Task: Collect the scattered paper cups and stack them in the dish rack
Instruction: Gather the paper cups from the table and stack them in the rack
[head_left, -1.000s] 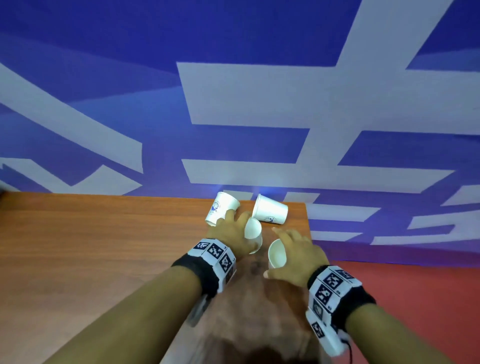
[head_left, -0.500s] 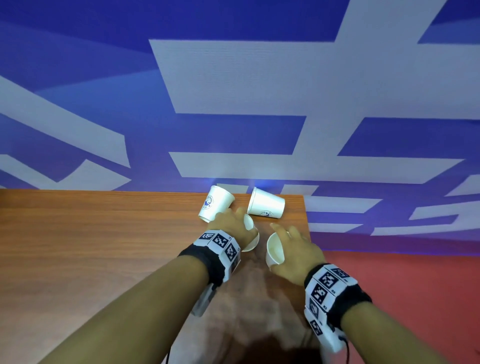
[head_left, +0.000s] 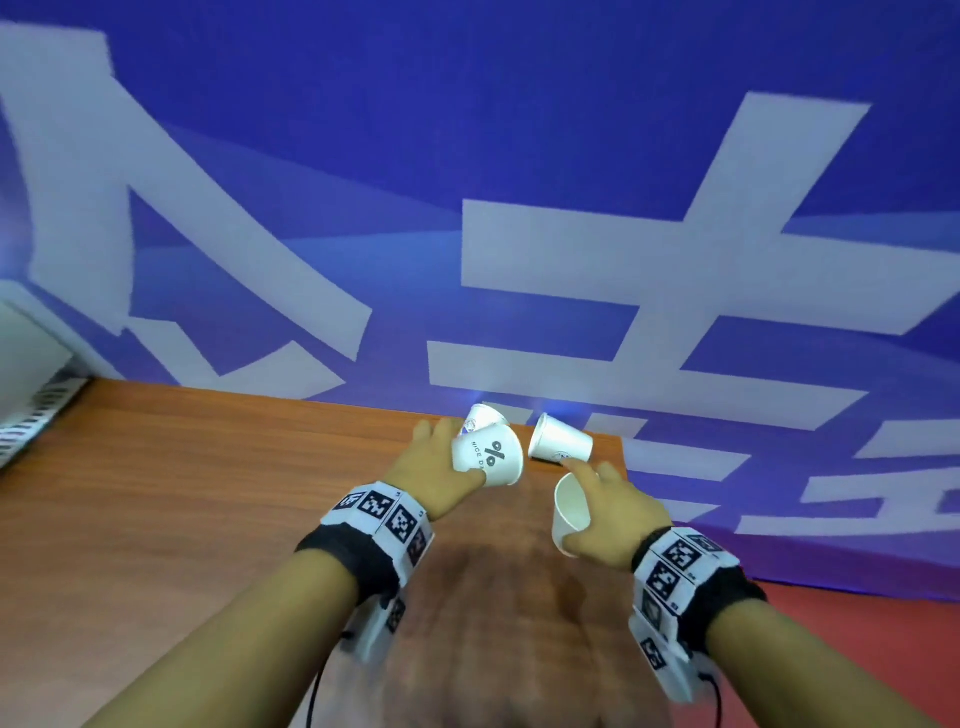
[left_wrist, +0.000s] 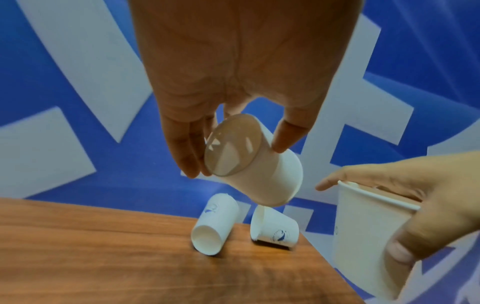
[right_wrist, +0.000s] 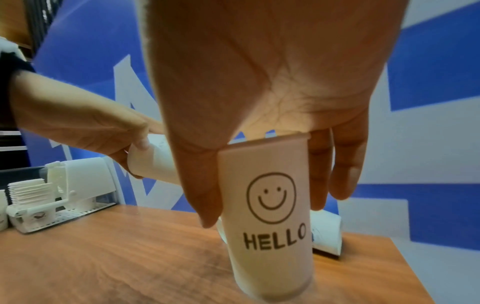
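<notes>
My left hand (head_left: 447, 462) holds a white paper cup (head_left: 488, 457) printed "NICE DAY", lifted off the wooden table (head_left: 208, 493); in the left wrist view the fingers (left_wrist: 187, 156) and thumb pinch this cup (left_wrist: 259, 174) near its base. My right hand (head_left: 608, 509) grips a second cup (head_left: 569, 512), its mouth facing left; the right wrist view shows a smiley and "HELLO" on this cup (right_wrist: 270, 216). Two more cups lie on their sides at the table's far right corner, one (left_wrist: 214, 224) left of the other (left_wrist: 274, 230). The dish rack (right_wrist: 64, 214) stands far left.
A stack of white cups (right_wrist: 30, 191) stands in the rack area, beside white plastic parts. The table's right edge and far corner are close to the lying cups (head_left: 561, 446). A blue and white banner wall runs behind the table. Red floor lies to the right.
Both hands have lifted their cups off the table. The left hand's cup has turned so its print shows. The head view has swung, and the table's left end has come into sight.
</notes>
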